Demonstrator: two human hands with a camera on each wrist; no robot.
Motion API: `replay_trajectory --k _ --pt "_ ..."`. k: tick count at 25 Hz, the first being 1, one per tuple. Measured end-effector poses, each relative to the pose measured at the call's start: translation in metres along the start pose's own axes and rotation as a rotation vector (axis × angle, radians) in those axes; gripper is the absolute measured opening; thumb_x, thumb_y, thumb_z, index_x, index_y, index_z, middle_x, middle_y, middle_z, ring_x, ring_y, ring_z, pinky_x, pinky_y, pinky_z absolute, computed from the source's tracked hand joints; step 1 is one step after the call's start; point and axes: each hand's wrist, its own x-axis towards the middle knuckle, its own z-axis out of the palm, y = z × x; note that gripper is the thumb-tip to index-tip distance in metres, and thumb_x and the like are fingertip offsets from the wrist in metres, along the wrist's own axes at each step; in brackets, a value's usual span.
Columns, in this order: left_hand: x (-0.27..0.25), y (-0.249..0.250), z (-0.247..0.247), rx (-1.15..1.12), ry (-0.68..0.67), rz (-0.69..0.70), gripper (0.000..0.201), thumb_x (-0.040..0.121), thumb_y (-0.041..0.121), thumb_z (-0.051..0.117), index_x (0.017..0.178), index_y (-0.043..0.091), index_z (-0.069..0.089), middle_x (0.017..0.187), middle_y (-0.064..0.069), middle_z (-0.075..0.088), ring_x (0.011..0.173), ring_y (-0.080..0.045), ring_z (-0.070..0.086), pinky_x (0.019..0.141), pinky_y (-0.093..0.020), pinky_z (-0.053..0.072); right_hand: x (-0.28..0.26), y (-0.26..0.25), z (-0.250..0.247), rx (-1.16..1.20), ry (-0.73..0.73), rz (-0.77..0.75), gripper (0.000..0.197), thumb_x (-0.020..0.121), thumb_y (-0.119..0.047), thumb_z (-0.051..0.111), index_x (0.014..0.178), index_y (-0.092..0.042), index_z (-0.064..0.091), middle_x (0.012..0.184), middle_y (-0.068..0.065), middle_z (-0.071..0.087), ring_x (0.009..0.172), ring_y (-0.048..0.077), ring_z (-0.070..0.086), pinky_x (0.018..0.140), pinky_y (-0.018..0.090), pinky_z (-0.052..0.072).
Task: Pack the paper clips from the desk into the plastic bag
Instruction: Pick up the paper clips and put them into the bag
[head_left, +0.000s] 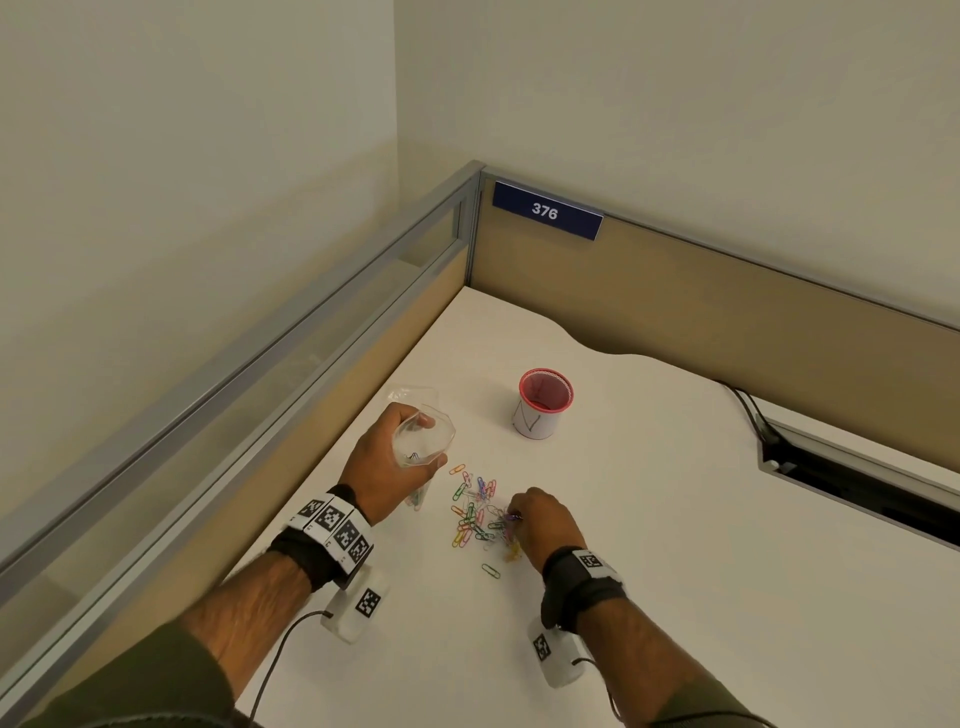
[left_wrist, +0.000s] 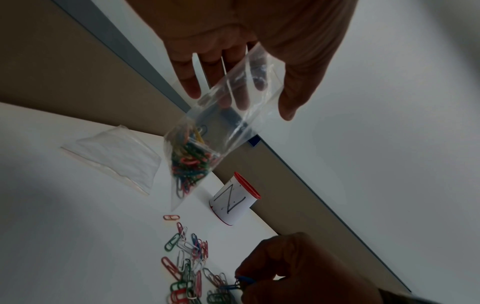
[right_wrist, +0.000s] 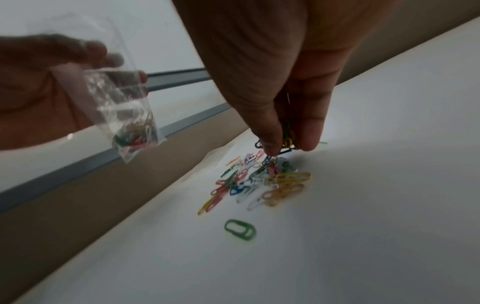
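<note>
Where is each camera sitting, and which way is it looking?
Head: worn on the head, looks down at the desk; both forearms, left hand and right hand show.
Left wrist: looks along the left hand at the plastic bag it grips; the right hand shows below.
Right wrist: looks along the right hand pinching paper clips above the pile; the left hand shows too.
All three views share bag and pile.

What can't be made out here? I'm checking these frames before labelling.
- Clip count in the bag: left wrist view, tangled and blurred.
- What the right hand pinches: head view, too small.
- Inside of the red cup: head view, nothing discernible.
- Second bag: head view, partly behind the left hand.
</note>
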Motion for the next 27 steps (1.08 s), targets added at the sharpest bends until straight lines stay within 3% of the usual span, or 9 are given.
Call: replay_trajectory --k 4,8,13,15,17,19,22,27 --pt "0.004 0.001 0.008 0.01 -0.005 -0.003 0.044 0.075 0.021 0.084 0.11 0.019 0.057 0.114 0.006 0.065 0.115 -0.013 0.06 0.101 -0.028 0.046 -0.002 0.004 -0.016 0.197 0.075 0.049 0.016 0.087 -0.019 0.065 0.101 -0.014 0.07 0.105 0.006 0.068 0.097 0.024 0.062 0.083 0.029 0.047" --pt "0.009 0.0 0.019 0.006 -0.017 -0.018 0.044 0.076 0.02 0.083 0.111 0.019 0.057 0.114 0.008 0.064 0.115 -0.012 0.06 0.094 -0.012 0.041 -0.01 -0.016 -0.06 0.532 0.224 0.02 0.009 0.081 -0.01 0.071 0.09 -0.013 0.072 0.086 0.006 0.071 0.073 0.02 0.065 0.076 0.038 0.058" --pt "0.013 0.005 0.031 0.0 -0.049 -0.034 0.045 0.077 0.019 0.083 0.112 0.02 0.055 0.115 0.007 0.063 0.114 -0.011 0.058 0.093 -0.015 0.042 -0.022 -0.059 -0.129 0.79 0.326 -0.101 0.012 0.083 -0.007 0.072 0.094 -0.012 0.073 0.081 0.004 0.073 0.066 0.017 0.067 0.066 0.021 0.059" --pt "0.015 0.009 0.035 -0.01 -0.055 -0.03 0.045 0.077 0.019 0.082 0.113 0.021 0.055 0.115 0.007 0.063 0.113 -0.011 0.058 0.095 -0.021 0.045 -0.022 -0.073 -0.142 0.774 0.326 -0.149 0.013 0.084 -0.01 0.072 0.097 -0.014 0.073 0.083 0.001 0.072 0.069 0.016 0.068 0.068 0.022 0.059" --pt "0.017 0.014 0.037 -0.018 -0.059 -0.022 0.044 0.078 0.02 0.082 0.112 0.022 0.053 0.113 0.007 0.063 0.11 -0.009 0.058 0.093 -0.02 0.046 -0.019 -0.083 -0.145 0.696 0.324 -0.196 0.012 0.085 -0.013 0.071 0.097 -0.013 0.073 0.083 -0.002 0.071 0.071 0.013 0.067 0.071 0.022 0.059" --pt "0.019 0.019 0.04 -0.032 -0.069 -0.029 0.044 0.079 0.018 0.081 0.111 0.023 0.051 0.107 0.006 0.063 0.1 -0.008 0.061 0.083 -0.015 0.047 -0.016 -0.092 -0.143 0.581 0.329 -0.24 0.012 0.086 -0.015 0.07 0.097 -0.012 0.073 0.086 -0.001 0.07 0.076 0.01 0.065 0.074 0.022 0.058" --pt "0.021 0.021 0.041 -0.057 -0.071 -0.045 0.044 0.078 0.017 0.082 0.111 0.023 0.052 0.097 0.004 0.066 0.088 -0.013 0.066 0.07 -0.017 0.051 -0.011 -0.1 -0.135 0.446 0.319 -0.263 0.011 0.088 -0.014 0.067 0.097 -0.012 0.072 0.093 0.003 0.07 0.083 0.015 0.064 0.079 0.029 0.058" --pt "0.019 0.017 0.038 -0.022 -0.065 -0.005 0.044 0.078 0.018 0.081 0.111 0.023 0.052 0.1 0.006 0.065 0.094 -0.013 0.065 0.077 -0.02 0.048 -0.015 -0.107 -0.132 0.313 0.256 -0.277 0.017 0.088 -0.012 0.064 0.103 -0.012 0.072 0.1 0.005 0.07 0.089 0.019 0.064 0.084 0.036 0.056"
